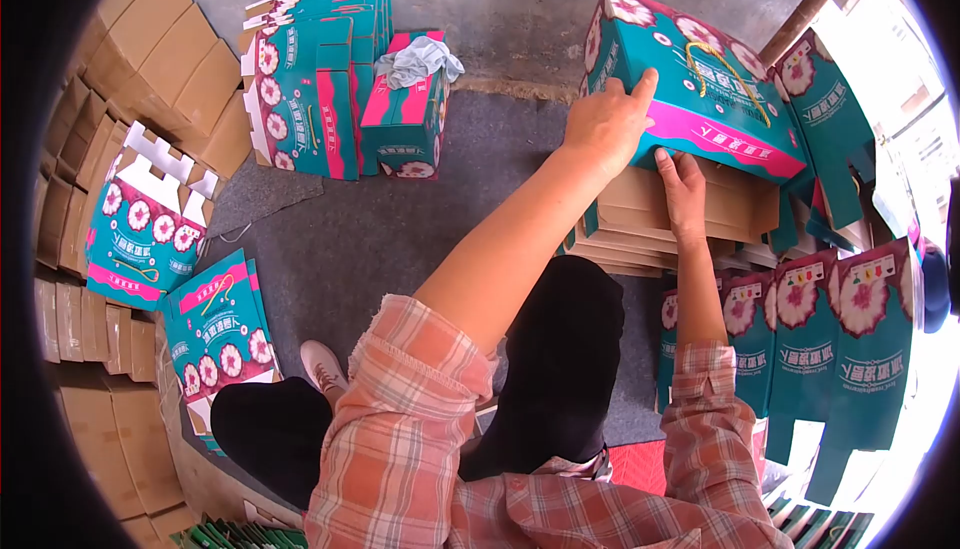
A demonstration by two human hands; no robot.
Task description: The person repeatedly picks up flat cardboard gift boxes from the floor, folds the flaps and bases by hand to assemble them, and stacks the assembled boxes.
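A teal gift carton (pixel 690 99) with a pink band, flower prints and a gold rope handle (pixel 705 59) lies tilted at the upper right. My left hand (pixel 610 127) grips its near left corner, with a finger stretched along the top edge. Below the pink band, my right hand (pixel 684 194) holds the lower front edge; part of its fingers is hidden by the carton. Beneath it are stacked brown cardboard pieces (pixel 640 211), partly covered by the carton and my right arm.
Several flattened teal cartons (pixel 300 99) stand at the upper left beside a pink-topped box (pixel 405 114) with a crumpled cloth (pixel 415 61). More printed cartons (pixel 865 339) line the right. Brown boxes (pixel 160 29) are stacked at left. A partly folded carton (pixel 140 234) stands near them.
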